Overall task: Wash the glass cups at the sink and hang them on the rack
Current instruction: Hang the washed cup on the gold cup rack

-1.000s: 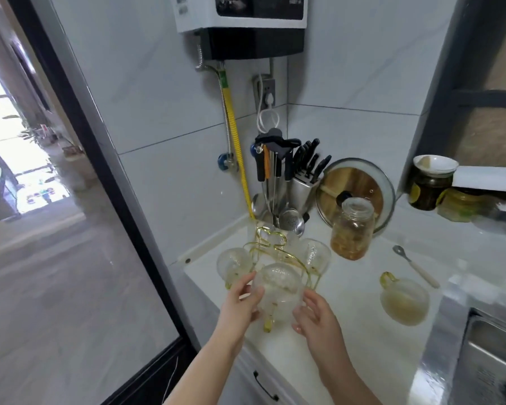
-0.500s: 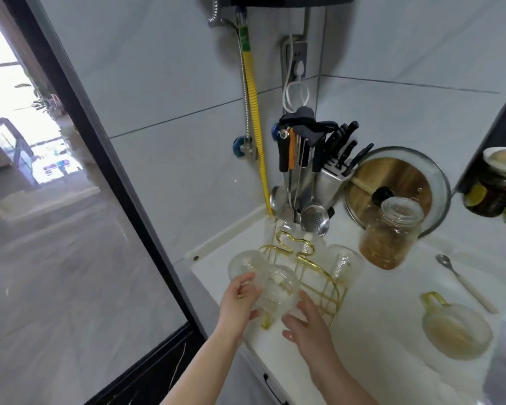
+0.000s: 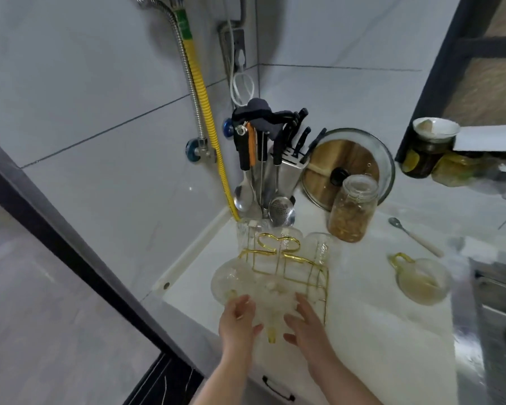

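- My left hand (image 3: 237, 324) and right hand (image 3: 305, 325) cup a clear glass cup (image 3: 272, 302) between them, fingers curved against its sides; each grip is wrapped on the glass, not spread flat
- The cup is upside down at the near edge of the gold wire rack (image 3: 292, 267), its gold handle (image 3: 271, 331) pointing down towards me between my palms
- A second glass cup (image 3: 226, 280) hangs on the rack's left side, just beside the one I hold; a third (image 3: 319, 248) hangs at the rack's far right
- The rack stands on the white desk (image 3: 362, 331), near its front left corner
- To the right on the desk sits a gold-handled glass cup (image 3: 421, 283) with yellowish liquid in it, well apart from the rack
- Behind the rack: a glass jar (image 3: 352, 211) with brownish contents, a spoon (image 3: 415, 236), a knife block (image 3: 286, 165) with hanging utensils, and a glass pot lid (image 3: 354, 159) leaning on the tiled wall
- The edge of a steel sink (image 3: 500, 302) shows at far right
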Tool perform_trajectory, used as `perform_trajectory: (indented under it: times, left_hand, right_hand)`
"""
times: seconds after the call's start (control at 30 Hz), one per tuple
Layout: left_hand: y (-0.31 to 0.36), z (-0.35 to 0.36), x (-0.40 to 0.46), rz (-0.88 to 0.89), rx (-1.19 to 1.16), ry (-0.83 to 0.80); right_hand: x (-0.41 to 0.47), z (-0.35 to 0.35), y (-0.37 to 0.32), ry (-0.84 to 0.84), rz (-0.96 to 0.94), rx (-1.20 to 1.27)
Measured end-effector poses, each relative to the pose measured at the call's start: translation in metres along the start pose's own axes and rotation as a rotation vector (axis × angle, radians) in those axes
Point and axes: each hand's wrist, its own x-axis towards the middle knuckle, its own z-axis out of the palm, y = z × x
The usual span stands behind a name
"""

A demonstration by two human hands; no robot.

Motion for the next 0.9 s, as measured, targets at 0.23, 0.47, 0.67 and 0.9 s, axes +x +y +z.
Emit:
perform_trajectory:
  times: [0.23,0.47,0.67,0.9]
  left_hand:
    - [0.001,0.0,0.006,-0.036,0.06,-0.001]
    - [0.002,0.002,0.01,-0.056,0.07,-0.021]
    - [-0.004,-0.003,-0.003,0.028,0.111,0.0]
    - [0.021,0.031,-0.035,0.348,0.149,-0.17]
  right_hand:
    - [0.006,0.008,0.009,0.068,-0.007,0.002]
    - [0.012,0.015,0.016,0.062,0.039,0.004]
    - [0.004,-0.002,0.02,0.088,0.048,0.006]
    - [-0.011,-0.051,0.01,0.118,-0.064,0.027]
